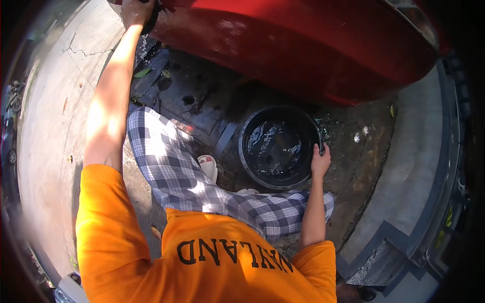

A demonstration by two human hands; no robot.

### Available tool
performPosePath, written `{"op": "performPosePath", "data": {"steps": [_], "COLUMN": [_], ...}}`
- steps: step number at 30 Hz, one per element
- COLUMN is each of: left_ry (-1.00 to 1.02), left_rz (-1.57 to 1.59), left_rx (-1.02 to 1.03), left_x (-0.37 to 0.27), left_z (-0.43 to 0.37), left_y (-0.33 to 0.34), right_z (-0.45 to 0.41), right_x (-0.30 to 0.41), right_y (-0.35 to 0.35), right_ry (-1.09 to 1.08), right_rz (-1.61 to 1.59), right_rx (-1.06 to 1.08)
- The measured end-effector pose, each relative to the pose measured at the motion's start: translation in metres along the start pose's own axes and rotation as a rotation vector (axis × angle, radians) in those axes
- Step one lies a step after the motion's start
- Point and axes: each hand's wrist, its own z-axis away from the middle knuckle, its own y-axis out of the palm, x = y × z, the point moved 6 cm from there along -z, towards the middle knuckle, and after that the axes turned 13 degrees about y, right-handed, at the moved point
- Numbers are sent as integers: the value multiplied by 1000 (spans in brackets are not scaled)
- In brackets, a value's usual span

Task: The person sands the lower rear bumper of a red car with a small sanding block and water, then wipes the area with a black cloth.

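My left hand (138, 11) reaches to the top left, against the lower edge of a red car's painted body (273, 41). Something dark lies around or under its fingers, partly cut off by the picture's rim, and I cannot tell whether the hand grips it. Water drips below that hand. My right hand (321, 161) holds the right rim of a round black basin (244, 151), thumb on the inner side. Water (274, 146) with bright ripples is in the basin, which rests on the wet ground in front of my knees.
Wet, dark concrete (201, 87) with a few leaves (142, 72) lies under the car. A long crack runs along the ground at right, beside paler paving (405, 151). My sandalled foot (208, 166) is left of the basin. A grey container (72, 289) stands at the lower left.
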Motion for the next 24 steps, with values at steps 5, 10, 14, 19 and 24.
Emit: {"op": "performPosePath", "data": {"steps": [5, 10, 14, 19, 24], "left_ry": [167, 214, 395, 719, 597], "left_rz": [-135, 71, 316, 521, 642], "left_rx": [-30, -179, 5, 215, 898], "left_x": [-36, -181, -289, -366, -359], "left_z": [16, 106, 165, 222, 303], "left_y": [-12, 20, 46, 89, 108], "right_z": [4, 4, -3, -13, -19], "right_x": [19, 17, -1, -8, -13], "right_y": [0, -2, -2, -1, -1], "right_ry": [-18, -11, -10, 40, 52], "right_rz": [41, 70, 60, 18, -34], "right_rx": [8, 28, 9, 22, 17]}}
